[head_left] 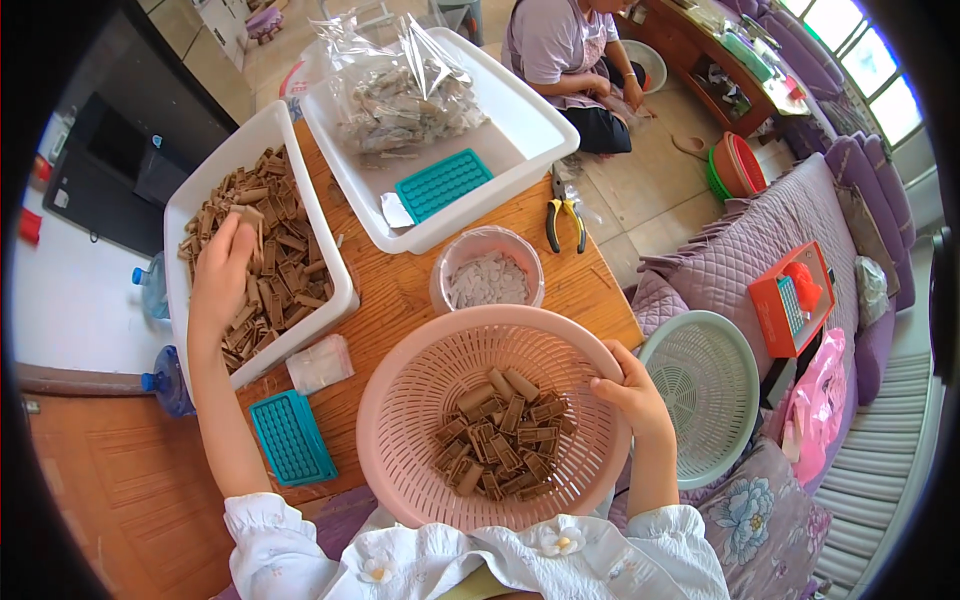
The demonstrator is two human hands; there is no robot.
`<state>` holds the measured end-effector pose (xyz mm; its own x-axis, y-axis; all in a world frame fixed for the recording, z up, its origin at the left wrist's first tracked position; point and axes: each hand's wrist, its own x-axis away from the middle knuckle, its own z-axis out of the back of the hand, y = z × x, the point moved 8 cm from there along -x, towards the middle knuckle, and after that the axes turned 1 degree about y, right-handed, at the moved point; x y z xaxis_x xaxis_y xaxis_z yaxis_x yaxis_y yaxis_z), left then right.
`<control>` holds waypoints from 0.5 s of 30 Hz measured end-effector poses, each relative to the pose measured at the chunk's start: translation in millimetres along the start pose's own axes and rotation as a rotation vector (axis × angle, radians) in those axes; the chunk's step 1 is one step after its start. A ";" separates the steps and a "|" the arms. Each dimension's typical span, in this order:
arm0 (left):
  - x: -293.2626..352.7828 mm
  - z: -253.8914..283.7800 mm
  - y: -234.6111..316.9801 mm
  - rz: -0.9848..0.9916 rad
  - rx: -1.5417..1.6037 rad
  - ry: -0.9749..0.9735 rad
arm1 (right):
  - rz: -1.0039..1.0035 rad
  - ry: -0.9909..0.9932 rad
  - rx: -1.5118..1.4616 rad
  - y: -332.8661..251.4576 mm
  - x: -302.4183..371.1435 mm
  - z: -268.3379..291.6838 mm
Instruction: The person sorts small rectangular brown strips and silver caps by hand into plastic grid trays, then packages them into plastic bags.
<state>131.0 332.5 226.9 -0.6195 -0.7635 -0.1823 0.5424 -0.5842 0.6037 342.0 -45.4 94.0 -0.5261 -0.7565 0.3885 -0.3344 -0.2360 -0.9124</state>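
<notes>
Two hands working, head view only. Left hand (pixel 222 268) is digging into brown pieces (pixel 268 262) in white bin (pixel 262 128); fingers curling narrow round a few, pieces lying under & between fingertips. Right hand (pixel 630 392) is gripping pink basket (pixel 420 372) rim, fingers closed on it. Risk: loose pieces slipping off between bin & basket onto worktop (pixel 398 290); basket is overhanging the edge, so could be tipping.

Home living rm: purple sofa (pixel 800 230), tiled floor (pixel 650 190), windows (pixel 860 60)

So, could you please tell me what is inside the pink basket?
The pink basket holds a loose pile of small brown rectangular pieces, with the right hand gripping its rim. Whatever lies under the pile is covered.
</notes>
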 end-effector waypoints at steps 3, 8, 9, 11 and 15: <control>64.9 -29.4 93.5 -0.107 0.125 -0.284 | -0.005 0.024 0.004 1.5 2.3 4.4; 176.0 -112.8 155.3 -0.751 0.027 -0.813 | 0.014 0.023 0.024 -7.4 4.6 -2.9; 183.8 -123.8 151.5 -0.775 -0.085 -0.770 | 0.022 0.010 0.030 -4.7 3.2 -2.4; 184.8 -134.1 145.0 -0.799 -0.202 -0.715 | 0.056 0.000 0.022 -4.7 1.7 -2.4; 170.5 -122.8 144.8 -0.809 -0.129 -0.593 | 0.040 0.025 0.026 -3.0 7.8 3.4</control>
<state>173.7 83.9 187.9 -0.9914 0.1140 -0.0635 -0.1295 -0.9181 0.3745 341.5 -52.7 99.4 -0.5581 -0.7502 0.3547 -0.2929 -0.2218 -0.9300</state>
